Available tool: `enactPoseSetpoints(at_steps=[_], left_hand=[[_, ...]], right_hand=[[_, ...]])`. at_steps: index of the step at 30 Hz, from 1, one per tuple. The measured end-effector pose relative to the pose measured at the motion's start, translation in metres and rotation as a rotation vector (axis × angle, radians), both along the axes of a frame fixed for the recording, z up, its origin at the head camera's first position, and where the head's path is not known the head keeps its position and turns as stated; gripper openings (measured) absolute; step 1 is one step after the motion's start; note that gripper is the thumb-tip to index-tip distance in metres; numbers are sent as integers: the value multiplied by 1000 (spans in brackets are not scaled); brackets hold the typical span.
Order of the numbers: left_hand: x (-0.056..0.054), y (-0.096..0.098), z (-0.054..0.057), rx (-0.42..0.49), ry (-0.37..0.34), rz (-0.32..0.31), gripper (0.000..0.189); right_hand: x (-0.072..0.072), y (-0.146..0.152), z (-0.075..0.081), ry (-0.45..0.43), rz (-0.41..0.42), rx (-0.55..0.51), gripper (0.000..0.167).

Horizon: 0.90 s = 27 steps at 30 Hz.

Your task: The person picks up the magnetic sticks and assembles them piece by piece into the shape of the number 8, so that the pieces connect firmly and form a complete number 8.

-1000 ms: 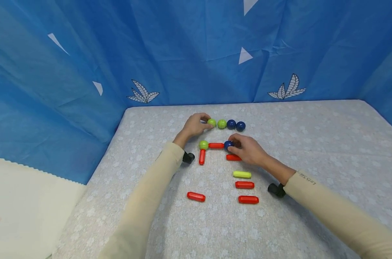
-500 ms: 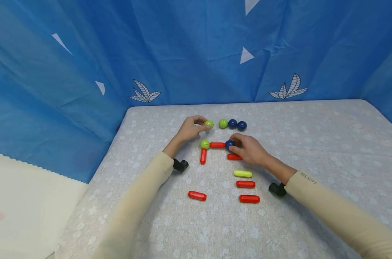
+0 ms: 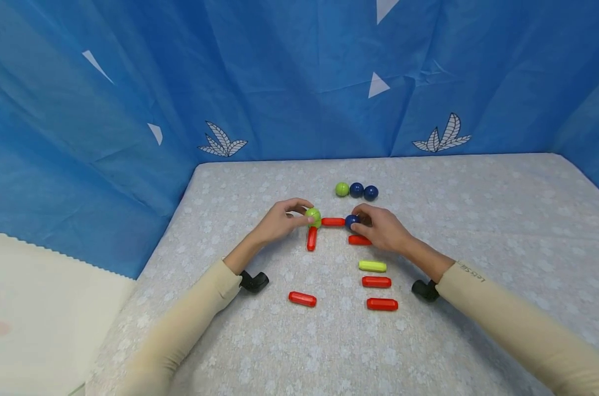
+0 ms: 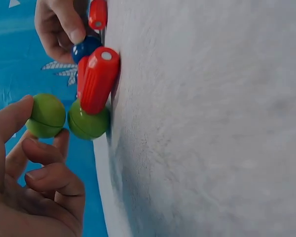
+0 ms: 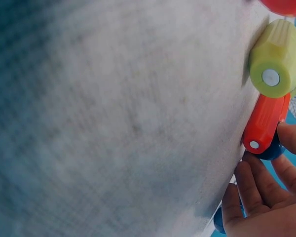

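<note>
My left hand (image 3: 279, 221) pinches a green ball (image 4: 45, 114) between thumb and fingertips. It is held close over a second green ball (image 4: 88, 123), with a narrow gap showing in the left wrist view. From that lower ball one red magnetic rod (image 3: 311, 239) points toward me. Another red rod (image 3: 333, 221) runs right from it to a blue ball (image 3: 351, 221). My right hand (image 3: 384, 228) grips the blue ball with thumb and fingers. A loose-lying red rod (image 5: 264, 123), with a silvery disc in its end, sits just in front of the right fingers.
Behind the hands, a green ball (image 3: 342, 189) and two blue balls (image 3: 356, 190) stand in a row. Toward me lie a yellow-green rod (image 3: 372, 266), two red rods (image 3: 377, 282) on the right and a red rod (image 3: 302, 299) on the left. A blue curtain (image 3: 299, 82) hangs behind the table.
My left hand has taken the leftmost green ball from the back row and brought it toward me, over the green ball joined to the rods. The right hand stays on the blue ball.
</note>
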<state>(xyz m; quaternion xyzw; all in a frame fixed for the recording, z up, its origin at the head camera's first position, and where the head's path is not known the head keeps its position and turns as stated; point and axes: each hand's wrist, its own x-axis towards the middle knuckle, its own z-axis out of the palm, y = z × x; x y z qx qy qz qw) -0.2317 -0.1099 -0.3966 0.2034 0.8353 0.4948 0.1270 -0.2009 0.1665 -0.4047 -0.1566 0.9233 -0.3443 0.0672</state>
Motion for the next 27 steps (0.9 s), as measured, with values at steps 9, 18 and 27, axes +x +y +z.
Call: enactPoseSetpoints(at_steps=[9,18,27], left_hand=[[26,-20,3,-110,-62,-292,30],[35,-20,-4,-137,-71,-365,29],[35,-19,-6,-157,-69,-355,35]], right_hand=[[1,0,0,-1,-4,3,28],[2,-1,-1,4,-1,0,27],[1,0,-1,17,5,-1,27]])
